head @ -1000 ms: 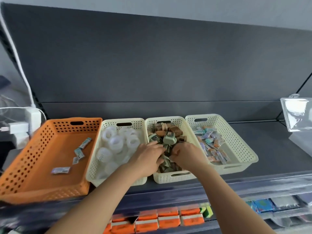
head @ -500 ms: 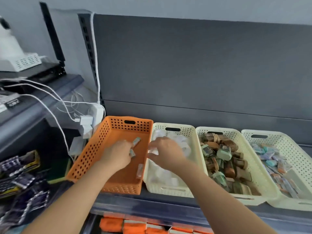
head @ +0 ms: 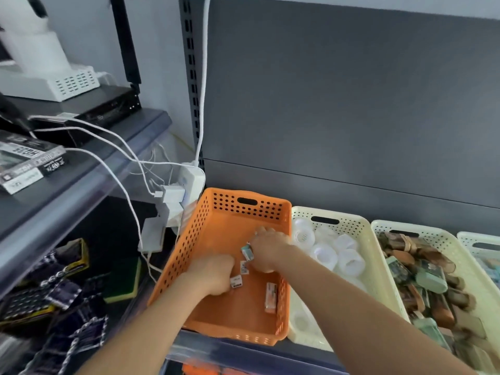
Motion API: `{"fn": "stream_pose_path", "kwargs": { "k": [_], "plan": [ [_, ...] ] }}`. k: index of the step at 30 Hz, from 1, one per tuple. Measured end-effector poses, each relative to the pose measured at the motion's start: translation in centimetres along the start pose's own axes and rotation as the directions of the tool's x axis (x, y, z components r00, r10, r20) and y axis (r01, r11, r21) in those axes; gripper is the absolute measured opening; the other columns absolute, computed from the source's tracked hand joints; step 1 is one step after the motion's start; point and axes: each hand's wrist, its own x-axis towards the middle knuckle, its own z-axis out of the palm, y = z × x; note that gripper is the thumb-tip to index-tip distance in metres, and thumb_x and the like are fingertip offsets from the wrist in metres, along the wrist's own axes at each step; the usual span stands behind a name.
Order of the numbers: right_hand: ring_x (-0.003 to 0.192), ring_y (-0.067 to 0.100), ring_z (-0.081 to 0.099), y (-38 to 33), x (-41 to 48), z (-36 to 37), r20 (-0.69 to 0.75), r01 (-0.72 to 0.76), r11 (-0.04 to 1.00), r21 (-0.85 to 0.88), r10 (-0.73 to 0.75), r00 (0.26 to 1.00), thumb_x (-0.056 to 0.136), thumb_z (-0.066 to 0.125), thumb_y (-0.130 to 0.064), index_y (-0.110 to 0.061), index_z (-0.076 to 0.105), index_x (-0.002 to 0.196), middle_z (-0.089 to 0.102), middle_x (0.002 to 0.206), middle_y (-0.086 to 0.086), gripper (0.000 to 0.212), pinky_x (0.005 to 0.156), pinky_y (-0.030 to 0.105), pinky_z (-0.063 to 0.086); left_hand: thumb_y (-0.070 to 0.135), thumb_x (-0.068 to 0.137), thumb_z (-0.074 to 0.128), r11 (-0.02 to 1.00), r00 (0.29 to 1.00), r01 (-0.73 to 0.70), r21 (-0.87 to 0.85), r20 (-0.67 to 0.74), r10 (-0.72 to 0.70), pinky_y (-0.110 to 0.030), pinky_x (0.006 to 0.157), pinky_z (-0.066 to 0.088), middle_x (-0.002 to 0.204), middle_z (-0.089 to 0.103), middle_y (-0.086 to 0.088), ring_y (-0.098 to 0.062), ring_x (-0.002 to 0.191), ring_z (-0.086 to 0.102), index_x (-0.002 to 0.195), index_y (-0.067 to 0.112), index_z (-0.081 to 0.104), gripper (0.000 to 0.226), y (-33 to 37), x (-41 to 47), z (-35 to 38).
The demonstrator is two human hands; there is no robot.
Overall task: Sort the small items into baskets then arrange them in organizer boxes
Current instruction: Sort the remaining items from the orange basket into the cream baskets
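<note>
Both hands are inside the orange basket (head: 238, 209) on the shelf. My left hand (head: 213, 274) is curled and holds a small white packet (head: 236, 281) near the basket floor. My right hand (head: 266, 246) pinches a small green-topped packet (head: 247, 252). Another small packet (head: 244, 267) lies between the hands, and a longer orange-and-white packet (head: 271, 297) lies by the basket's right wall. To the right stand a cream basket of white rings (head: 338, 253) and a cream basket of brown and green items (head: 422, 277).
A fourth cream basket (head: 484, 247) shows at the far right edge. Left of the orange basket hang white chargers and cables (head: 170, 196) from a power strip. A grey side shelf (head: 81, 169) holds boxes; dark packaged goods (head: 54, 293) lie below it.
Both hands have moved left from the brown-and-green basket into the orange basket, and my view has swung left. Each hand now holds a small packet.
</note>
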Motion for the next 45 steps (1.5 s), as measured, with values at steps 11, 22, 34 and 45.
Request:
{"fn": "stream_pose_path", "kwargs": {
  "k": [11, 22, 34, 45],
  "plan": [
    [0.112, 0.034, 0.055, -0.3, 1.5, 0.5, -0.041, -0.035, 0.999, 0.028, 0.037, 0.998, 0.094, 0.056, -0.018, -0.008, 0.054, 0.128, 0.033, 0.143, 0.019, 0.036, 0.086, 0.040, 0.052, 0.033, 0.076, 0.077, 0.979, 0.993, -0.057, -0.196, 0.095, 0.077, -0.028, 0.064, 0.038, 0.091, 0.051, 0.007, -0.014, 0.084, 0.051, 0.103, 0.023, 0.054, 0.037, 0.4, 0.6, 0.1],
    [0.111, 0.034, 0.056, 0.4, 1.8, 0.8, -0.050, -0.004, 0.989, 0.145, 0.011, 0.999, 0.092, 0.049, -0.004, -0.008, 0.056, 0.123, 0.038, 0.140, 0.022, 0.032, 0.091, 0.042, 0.052, 0.033, 0.087, 0.066, 0.936, 0.945, -0.235, -0.263, 0.165, 0.283, -0.021, 0.053, 0.045, 0.086, 0.062, 0.005, -0.010, 0.064, 0.063, 0.124, 0.023, 0.049, 0.042, 3.8, -0.3, 0.8],
    [0.103, 0.028, 0.057, 0.4, 2.5, 1.0, -0.008, 0.025, 0.965, 0.263, -0.023, 1.000, 0.082, 0.070, -0.026, -0.013, 0.053, 0.121, 0.031, 0.137, 0.018, 0.044, 0.094, 0.035, 0.049, 0.051, 0.087, 0.060, 0.929, 0.956, -0.217, -0.301, 0.124, 0.264, -0.026, 0.056, 0.049, 0.087, 0.057, 0.002, -0.010, 0.059, 0.056, 0.109, 0.018, 0.054, 0.041, 4.4, -2.0, 0.8],
    [0.080, 0.021, 0.067, 0.8, 3.3, 0.5, -0.055, -0.116, 0.675, 0.729, 0.226, 0.973, 0.085, 0.062, -0.018, -0.018, 0.065, 0.090, 0.067, 0.088, 0.005, 0.006, 0.077, 0.036, 0.058, 0.028, 0.081, 0.070, 0.977, 0.967, -0.169, -0.134, 0.172, 0.190, -0.030, 0.056, 0.047, 0.080, 0.059, -0.006, -0.021, 0.061, 0.058, 0.112, 0.013, 0.055, 0.037, 6.3, -3.0, 0.3]
  ]
}}
